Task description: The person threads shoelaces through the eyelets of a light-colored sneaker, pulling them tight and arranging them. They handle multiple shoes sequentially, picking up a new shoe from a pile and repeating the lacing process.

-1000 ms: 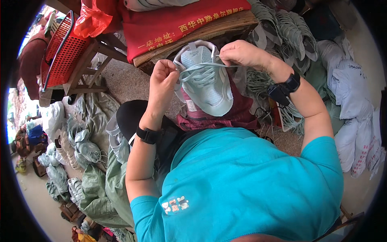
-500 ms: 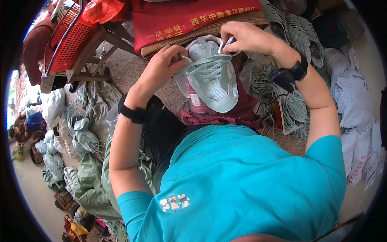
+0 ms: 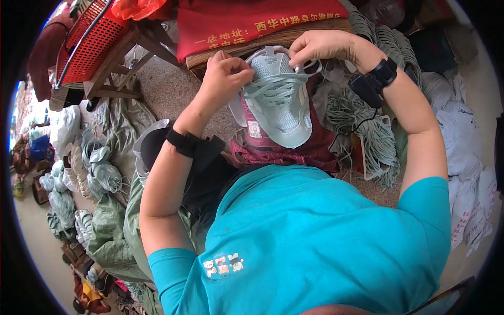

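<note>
A pale mint-green sneaker rests toe toward me on a maroon pinstriped cloth, with its laces crossed over the tongue. My left hand is closed at the upper left edge of the shoe opening; its fingertips hide what they pinch. On the opposite side, my right hand pinches a shoelace near the top eyelets, and a loop of it sticks out to the right of the fingertips.
Beyond the shoe is a wooden bench draped with a red printed cloth. Bundled mint laces lie to the right, near white sacks. A red basket stands on a wooden stool at the far left, above bagged bundles.
My left hand has shifted slightly up and right, its fingers curling more tightly. My right fingertips have lowered a little, and the lace loop beside them now stands out further.
</note>
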Demonstrator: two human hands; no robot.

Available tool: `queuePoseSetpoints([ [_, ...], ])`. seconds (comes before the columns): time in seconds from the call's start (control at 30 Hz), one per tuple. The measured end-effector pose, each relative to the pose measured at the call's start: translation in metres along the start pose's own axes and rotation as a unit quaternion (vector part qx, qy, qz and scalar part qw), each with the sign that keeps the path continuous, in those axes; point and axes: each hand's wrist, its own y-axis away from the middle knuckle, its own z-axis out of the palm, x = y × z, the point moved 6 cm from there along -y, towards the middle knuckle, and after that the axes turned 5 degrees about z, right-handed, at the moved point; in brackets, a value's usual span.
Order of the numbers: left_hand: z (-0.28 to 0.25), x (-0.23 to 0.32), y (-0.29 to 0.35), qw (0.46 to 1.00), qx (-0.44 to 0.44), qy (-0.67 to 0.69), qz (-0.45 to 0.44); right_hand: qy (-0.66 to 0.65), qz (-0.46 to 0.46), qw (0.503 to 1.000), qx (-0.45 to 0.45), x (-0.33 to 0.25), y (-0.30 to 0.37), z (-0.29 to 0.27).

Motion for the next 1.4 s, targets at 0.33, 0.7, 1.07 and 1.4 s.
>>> queuePoseSetpoints([
  [0.33, -0.012, 0.093, 0.001, 0.985, 0.082, 0.073, 0.134, -0.021, 0.078, 0.994, 0.075, -0.006, -0.006, 0.002],
  [0.7, 0.04, -0.149, 0.108, 0.897, -0.002, 0.259, -0.357, 0.036, -0.348, 0.932, 0.094, -0.123, 0.066, 0.062],
  [1.07, 0.108, -0.184, 0.072, 0.975, 0.029, -0.154, -0.155, 0.071, -0.614, 0.777, 0.117, -0.168, 0.123, 0.08],
  [1.4, 0.134, -0.185, 0.053, 0.94, -0.098, -0.323, -0.042, -0.073, -0.602, 0.785, 0.126, -0.176, 0.076, 0.094],
])
